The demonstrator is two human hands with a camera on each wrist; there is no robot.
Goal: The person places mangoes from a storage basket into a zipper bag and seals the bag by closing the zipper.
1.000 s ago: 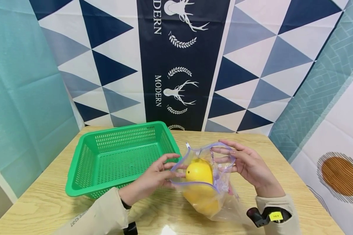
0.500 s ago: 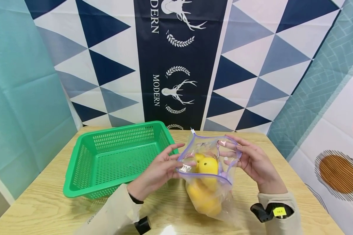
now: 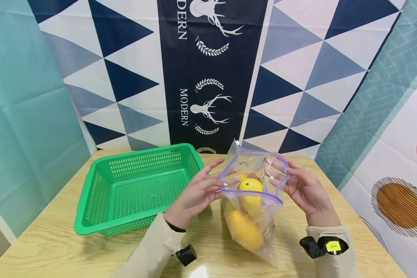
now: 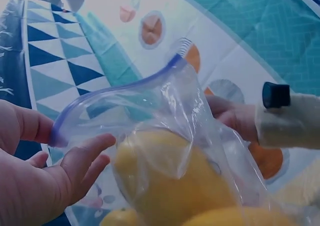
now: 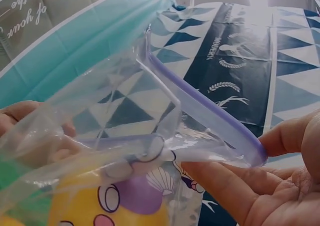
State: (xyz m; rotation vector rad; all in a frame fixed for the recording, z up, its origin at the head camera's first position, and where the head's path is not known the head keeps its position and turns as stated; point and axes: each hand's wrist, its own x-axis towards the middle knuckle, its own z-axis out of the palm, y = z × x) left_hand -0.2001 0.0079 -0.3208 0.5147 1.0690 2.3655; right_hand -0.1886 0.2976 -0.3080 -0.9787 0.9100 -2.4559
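Note:
A clear zip bag [image 3: 269, 247] with a purple-edged mouth stands tilted on the table, its mouth spread wide. Several yellow fruits [image 3: 251, 189] lie inside it; their exact kind is hard to tell. My left hand [image 3: 198, 193] holds the left side of the rim, thumb outside and fingertips inside the mouth. On the opposite side my right hand [image 3: 307, 189] grips the rim between thumb and fingers, with some fingers showing through the plastic. The right wrist view shows a cartoon print [image 5: 135, 196] on the bag.
A green perforated basket [image 3: 146, 164] stands left of the bag, with no items visible in it. Wooden tabletop [image 3: 73, 255] runs around both. Patterned cloth [image 3: 201, 77] hangs behind the table, with more cloth at the sides.
Both hands have lifted the bag's mouth up and slightly right, making the bag more upright. The fruits have sunk lower inside it. The basket stays in place.

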